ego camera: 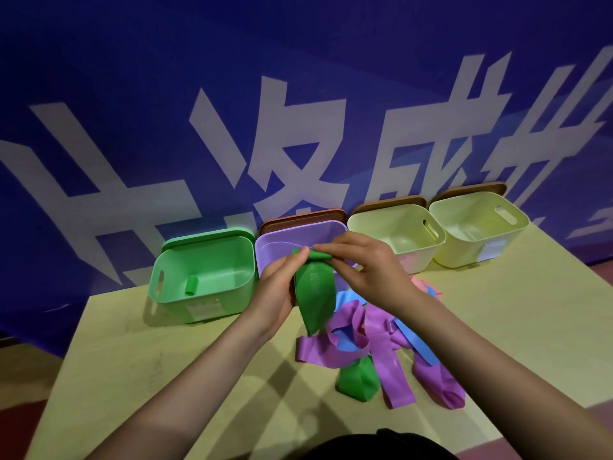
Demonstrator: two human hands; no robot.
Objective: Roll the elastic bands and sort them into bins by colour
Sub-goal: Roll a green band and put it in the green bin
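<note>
Green bin [202,277] at far left of the row on the surface [139,353]; one finished green roll [191,285] lies on its floor. Lid stands behind it.

Left hand [278,293]: fingers curled, pinching the left end of the started roll at the top of the green band [313,295]. Band held in the air in front of the purple bin [298,242], not resting on the surface.

Green band: rolled part lies crosswise, left to right, between the two hands; the unrolled tail hangs straight down from it toward the person, tip just above the loose pile. Long axis of the tail is therefore at right angles to the roll axis.

Right hand [361,270]: fingers curled over the right end of the roll, thumb and fingertips clamped on it. Hands close together, nearly touching at the roll.

Judgement: rolling only just begun; most of the band still unrolled. Once rolled, the destination is the green bin, which lies left of both hands, so the left hand is the nearer one for the drop.

Loose pile right of centre: purple bands [335,355], blue band [414,343], a second green band [358,381], a pink one partly hidden behind the right wrist.

Two pale yellow bins [398,234] and [477,224] at right.
</note>
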